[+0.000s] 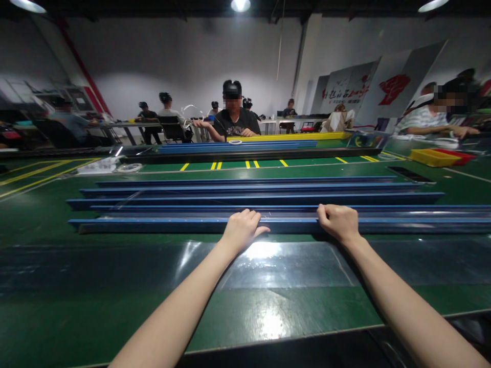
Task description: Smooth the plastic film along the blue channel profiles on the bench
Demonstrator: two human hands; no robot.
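A long blue channel strip (pixel 153 225) lies across the green table, nearest to me among several blue strips. My left hand (pixel 244 228) rests on it near the middle, its fingers bent over the channel and its thumb pointing right. To the right, my right hand (pixel 339 223) is closed in a fist on the same strip; what lies under its fingers is hidden. Clear plastic sheet (pixel 291 263) lies flat and shiny in front of the strip, under my forearms. Behind are more blue strips (pixel 268 198), parallel to it.
A phone (pixel 411 175) and a yellow tray (pixel 433 157) sit at the right. Across the table (pixel 172 176), a person (pixel 237 122) sits behind a black strip (pixel 261 154) and a yellow strip (pixel 291 137). A white coil (pixel 129 167) lies at the left.
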